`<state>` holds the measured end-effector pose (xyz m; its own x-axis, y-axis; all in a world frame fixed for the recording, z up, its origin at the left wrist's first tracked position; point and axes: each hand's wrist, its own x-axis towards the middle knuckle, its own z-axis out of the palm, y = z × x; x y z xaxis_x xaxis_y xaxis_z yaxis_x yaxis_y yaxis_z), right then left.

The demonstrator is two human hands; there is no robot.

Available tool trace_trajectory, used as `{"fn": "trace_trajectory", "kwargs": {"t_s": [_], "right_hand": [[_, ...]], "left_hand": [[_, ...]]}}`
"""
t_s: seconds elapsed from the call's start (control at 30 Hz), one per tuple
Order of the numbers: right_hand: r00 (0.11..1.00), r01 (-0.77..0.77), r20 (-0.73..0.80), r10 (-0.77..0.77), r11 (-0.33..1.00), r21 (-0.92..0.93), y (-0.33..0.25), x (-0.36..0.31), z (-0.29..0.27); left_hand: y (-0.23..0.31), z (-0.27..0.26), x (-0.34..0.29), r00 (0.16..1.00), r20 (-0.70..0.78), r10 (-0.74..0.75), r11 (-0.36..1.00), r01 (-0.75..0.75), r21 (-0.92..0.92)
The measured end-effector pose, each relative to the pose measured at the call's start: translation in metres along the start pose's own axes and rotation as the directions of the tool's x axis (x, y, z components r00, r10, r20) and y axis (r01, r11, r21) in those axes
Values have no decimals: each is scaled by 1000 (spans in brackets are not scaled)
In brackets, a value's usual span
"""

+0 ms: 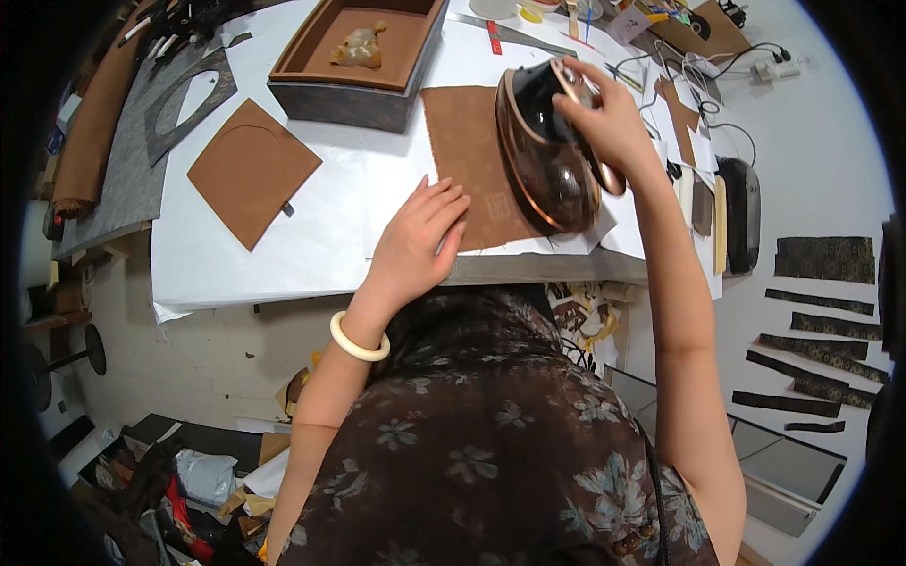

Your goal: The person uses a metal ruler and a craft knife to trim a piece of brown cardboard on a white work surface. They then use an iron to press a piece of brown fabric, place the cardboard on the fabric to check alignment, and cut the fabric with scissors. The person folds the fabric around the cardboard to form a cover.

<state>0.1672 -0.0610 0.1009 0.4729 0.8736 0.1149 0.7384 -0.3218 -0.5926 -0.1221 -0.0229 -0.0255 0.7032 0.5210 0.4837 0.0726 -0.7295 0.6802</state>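
My right hand (612, 118) is wrapped round the handle of a dark, glossy clothes iron (557, 179) with copper-coloured trim. The iron rests over the right part of a brown cloth piece (462, 141) on the white-covered table. Whether its soleplate lies fully flat cannot be made out. My left hand (420, 234) lies flat with fingers outstretched on the left edge of the cloth, near the table's front edge. A pale bangle (360, 337) circles my left wrist.
A brown-lined box (344, 106) holding a small amber-coloured object (359, 47) stands at the back. Left of it lie a brown square panel (253, 174) and a grey cut-out piece (193, 102). Cables (694, 71) cross the back right; a red-marked ruler (494, 38) lies behind.
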Motion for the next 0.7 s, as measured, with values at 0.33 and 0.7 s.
{"fn": "trace_trajectory", "kwargs": {"t_s": [0.33, 0.7], "right_hand": [[991, -113, 83, 103, 985, 133, 1, -60, -17], [1000, 6, 0, -6, 999, 53, 20, -3, -9]], "left_hand": [[-7, 3, -3, 997, -59, -47, 999, 45, -30], [-4, 2, 2, 997, -76, -29, 999, 27, -28]]}}
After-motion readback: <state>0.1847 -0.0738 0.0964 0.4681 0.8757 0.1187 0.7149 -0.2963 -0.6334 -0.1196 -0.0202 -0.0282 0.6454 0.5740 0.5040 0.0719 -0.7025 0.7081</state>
